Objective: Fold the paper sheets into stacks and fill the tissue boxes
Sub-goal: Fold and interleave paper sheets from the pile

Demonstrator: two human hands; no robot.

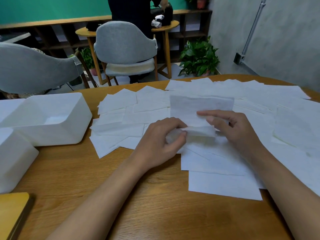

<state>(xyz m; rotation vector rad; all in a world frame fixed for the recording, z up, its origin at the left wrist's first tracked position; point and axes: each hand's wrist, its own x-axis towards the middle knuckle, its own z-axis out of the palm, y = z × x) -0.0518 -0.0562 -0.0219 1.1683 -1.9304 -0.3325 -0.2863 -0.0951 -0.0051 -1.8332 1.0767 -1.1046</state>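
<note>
While the left hand [161, 141] pinches the left end of a white paper sheet [199, 108] between thumb and curled fingers, the right hand [232, 129] pinches its right side, index finger across the face. Held just above the wooden table [164, 205], the sheet's free flap points up and away — its folded near edge runs left to right. Loose sheets [121, 103] lie beneath; an open tissue box [55, 135] sits at left.
</note>
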